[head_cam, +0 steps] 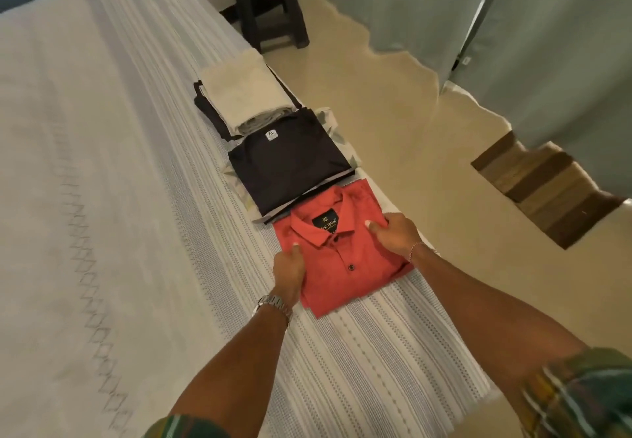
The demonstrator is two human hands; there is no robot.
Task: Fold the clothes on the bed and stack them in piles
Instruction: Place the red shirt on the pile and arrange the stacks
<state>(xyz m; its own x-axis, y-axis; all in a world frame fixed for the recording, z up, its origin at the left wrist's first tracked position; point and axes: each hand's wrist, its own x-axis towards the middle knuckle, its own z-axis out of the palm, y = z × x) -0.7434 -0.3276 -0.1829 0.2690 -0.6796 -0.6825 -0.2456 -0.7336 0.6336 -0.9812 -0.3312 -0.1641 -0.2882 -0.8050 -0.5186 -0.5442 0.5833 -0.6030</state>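
Both hands grasp folded red polo shirt (342,253) at its sides, left hand (289,273) near-left, right hand (393,235) right; shirt lies on bed (102,164) edge, touching near side of black T-shirt pile (290,160).

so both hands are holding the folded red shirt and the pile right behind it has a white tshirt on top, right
Not quite. In the head view the left hand and right hand do hold the folded red shirt, but the pile right behind it has a black T-shirt on top, not white.
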